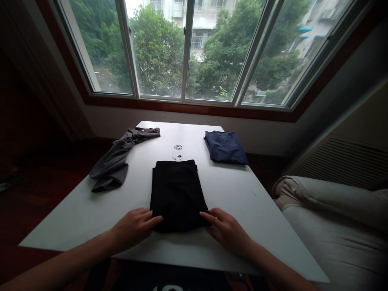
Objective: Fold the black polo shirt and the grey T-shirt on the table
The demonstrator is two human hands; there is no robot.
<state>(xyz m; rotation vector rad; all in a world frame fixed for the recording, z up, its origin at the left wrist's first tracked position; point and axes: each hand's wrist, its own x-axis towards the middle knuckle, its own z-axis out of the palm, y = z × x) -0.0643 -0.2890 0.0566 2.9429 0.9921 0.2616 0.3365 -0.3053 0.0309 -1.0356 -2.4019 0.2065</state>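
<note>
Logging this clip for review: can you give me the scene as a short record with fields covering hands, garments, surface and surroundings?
left hand: left hand flat at the near left corner of the black garment, fingers touching it
right hand: right hand at the near right corner, fingertips on the cloth
black garment: folded into a rectangle, centre of the white table
grey garment: grey garment lying unfolded, far left, partly over the edge
navy garment: navy garment folded, far right
surroundings: window behind the table, trees outside

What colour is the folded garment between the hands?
Black: the folded garment on the white table, seen in the head view.
</note>
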